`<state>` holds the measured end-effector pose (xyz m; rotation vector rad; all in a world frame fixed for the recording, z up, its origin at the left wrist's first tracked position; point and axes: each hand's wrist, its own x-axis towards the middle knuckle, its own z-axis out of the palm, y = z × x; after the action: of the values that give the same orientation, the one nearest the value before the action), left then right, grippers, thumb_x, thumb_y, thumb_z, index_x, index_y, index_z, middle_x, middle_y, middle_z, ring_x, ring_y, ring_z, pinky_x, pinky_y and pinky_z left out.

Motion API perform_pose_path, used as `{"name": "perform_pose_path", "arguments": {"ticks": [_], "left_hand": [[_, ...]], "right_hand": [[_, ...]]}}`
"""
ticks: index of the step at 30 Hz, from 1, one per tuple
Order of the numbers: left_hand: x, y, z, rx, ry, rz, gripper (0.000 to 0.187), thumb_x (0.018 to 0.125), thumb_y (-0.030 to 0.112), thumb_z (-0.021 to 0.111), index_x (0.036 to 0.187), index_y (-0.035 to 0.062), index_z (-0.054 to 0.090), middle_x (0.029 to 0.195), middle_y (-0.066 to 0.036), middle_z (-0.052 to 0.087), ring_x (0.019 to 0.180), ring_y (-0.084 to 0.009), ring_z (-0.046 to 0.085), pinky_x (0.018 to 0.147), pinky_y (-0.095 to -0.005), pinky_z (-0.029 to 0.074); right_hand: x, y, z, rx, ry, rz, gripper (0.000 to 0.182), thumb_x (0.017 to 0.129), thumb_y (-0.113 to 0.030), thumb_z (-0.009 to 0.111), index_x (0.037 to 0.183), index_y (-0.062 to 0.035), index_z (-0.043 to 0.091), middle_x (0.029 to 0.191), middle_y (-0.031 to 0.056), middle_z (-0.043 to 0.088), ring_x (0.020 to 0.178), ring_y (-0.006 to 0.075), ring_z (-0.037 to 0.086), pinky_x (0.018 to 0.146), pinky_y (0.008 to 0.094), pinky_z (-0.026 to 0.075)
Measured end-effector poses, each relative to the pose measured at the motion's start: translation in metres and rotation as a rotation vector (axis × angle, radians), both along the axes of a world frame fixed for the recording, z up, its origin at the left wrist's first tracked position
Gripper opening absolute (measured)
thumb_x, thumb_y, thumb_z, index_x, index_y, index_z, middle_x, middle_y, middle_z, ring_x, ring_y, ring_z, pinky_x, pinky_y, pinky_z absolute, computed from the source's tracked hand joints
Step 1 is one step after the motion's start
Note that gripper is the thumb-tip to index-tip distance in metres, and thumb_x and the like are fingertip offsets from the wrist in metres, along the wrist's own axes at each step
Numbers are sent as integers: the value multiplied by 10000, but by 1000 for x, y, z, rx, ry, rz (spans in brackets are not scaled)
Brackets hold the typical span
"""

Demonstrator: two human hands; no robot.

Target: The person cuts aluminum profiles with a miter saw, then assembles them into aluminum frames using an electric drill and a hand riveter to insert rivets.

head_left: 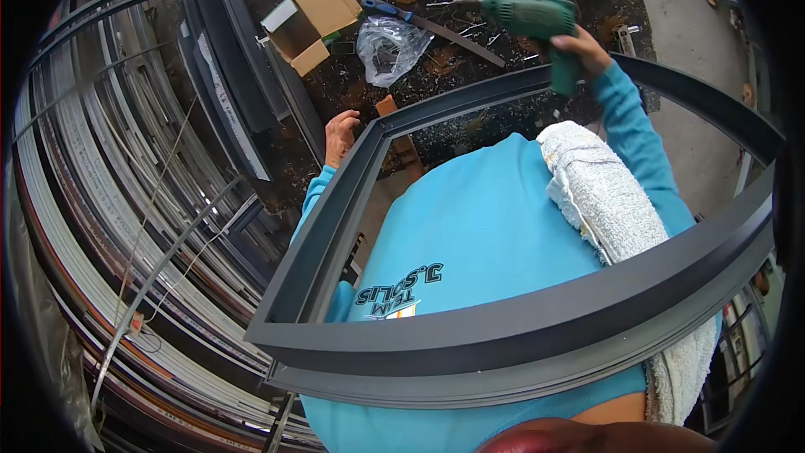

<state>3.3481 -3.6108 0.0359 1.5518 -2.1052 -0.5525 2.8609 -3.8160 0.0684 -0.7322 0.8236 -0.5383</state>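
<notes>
Head view:
- The right hand [584, 48] grips a green drill [537, 21] above the far rail of a dark frame [503, 344].
- The left hand [340, 136] clasps the frame's far left corner.
- A white towel [604, 197] lies over the right shoulder.

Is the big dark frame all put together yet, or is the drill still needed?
Done: the dark frame already forms a closed shape around the person. In hand: the right hand holds the green drill just above the far rail, while the left hand steadies the far left corner. Left: whether any screws are in cannot be seen.
</notes>
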Motion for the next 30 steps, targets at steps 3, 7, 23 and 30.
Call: {"name": "perform_pose_path", "arguments": {"ticks": [3,7,23,30], "left_hand": [[-1,-4,-6,7,72,-54,434,728,170,745,1031,101,442,1138,-128,570,1024,-323,549,912,-431,395],[-9,-5,-7,28,130,-98,403,725,149,743,1030,79,490,1098,-137,596,1002,-332,567,897,-441,413],[-19,-4,-7,90,149,-86,402,652,151,828,949,23,588,1010,-129,639,959,-280,599,853,-386,441],[-14,0,-13,40,103,-73,372,670,142,811,943,22,590,1027,-135,649,951,-293,593,848,-406,434]], "right_hand": [[-15,23,42,59,-254,-5,715,729,-292,693,1327,9,443,1148,162,598,1000,247,612,871,345,488],[7,42,58,46,-83,62,779,699,-322,692,1341,31,424,1183,182,585,989,262,619,854,355,498],[123,84,1,-79,-148,443,842,524,-152,627,1340,2,485,1182,133,612,1047,213,570,970,331,426],[129,86,-2,-63,-136,447,834,524,-146,623,1334,0,491,1158,131,619,1033,212,573,961,326,430]]}}
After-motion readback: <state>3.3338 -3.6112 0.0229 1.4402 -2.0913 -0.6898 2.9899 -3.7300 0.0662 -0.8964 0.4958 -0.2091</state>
